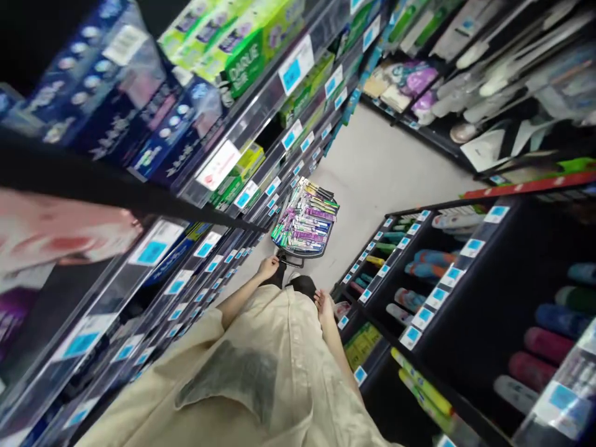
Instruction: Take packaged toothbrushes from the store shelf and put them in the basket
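Basket (305, 255) is best kept clear of shelves (261, 107), left fingers (274, 261) curled, hold unclear, right fingers (319, 297) half-bent, seemingly empty.

Both arms reach forward, forearms bare. The left hand (269, 268) is farther out, its grip unclear; the right hand (325, 304), well apart, has its fingers loosely curled.

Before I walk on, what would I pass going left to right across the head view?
Pink package, basket of packed toothbrushes, pale purple packet, red shelf strip.
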### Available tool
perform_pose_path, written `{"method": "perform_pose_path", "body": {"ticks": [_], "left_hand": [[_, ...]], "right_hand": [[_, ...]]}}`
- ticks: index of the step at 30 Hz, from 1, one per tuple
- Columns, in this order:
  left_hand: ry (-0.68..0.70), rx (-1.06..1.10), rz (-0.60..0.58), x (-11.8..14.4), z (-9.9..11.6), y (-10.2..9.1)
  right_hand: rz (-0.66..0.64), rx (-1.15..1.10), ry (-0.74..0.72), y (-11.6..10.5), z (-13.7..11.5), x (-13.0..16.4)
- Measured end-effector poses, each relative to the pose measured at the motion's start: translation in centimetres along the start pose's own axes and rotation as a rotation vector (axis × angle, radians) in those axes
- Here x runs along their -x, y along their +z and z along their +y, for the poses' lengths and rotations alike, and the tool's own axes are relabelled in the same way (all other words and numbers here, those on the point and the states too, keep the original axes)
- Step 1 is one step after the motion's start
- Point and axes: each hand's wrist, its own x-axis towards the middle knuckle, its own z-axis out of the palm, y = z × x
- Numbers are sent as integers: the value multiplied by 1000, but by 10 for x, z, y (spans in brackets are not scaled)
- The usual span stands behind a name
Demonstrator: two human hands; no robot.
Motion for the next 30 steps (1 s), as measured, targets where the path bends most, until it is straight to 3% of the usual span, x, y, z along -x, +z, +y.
{"method": "perform_pose_path", "body": {"ticks": [4, 8, 15, 19, 24, 30], "left_hand": [[-6, -209, -62, -70, 2, -17], [-42, -360, -85, -136, 0, -18], [-90, -510, -52, -235, -28, 14], [-99, -563, -25, -285, -47, 36], [-81, -602, 12, -332, -59, 59], [-69, -619, 51, -348, -58, 69]], "right_hand": [[114, -66, -16, 19, 27, -3], [219, -121, 3, 30, 54, -7], [404, -235, 118, 31, 88, -28], [432, -306, 181, 27, 104, -33], [477, -328, 249, 27, 114, -30], [487, -293, 285, 33, 109, -31]]}}
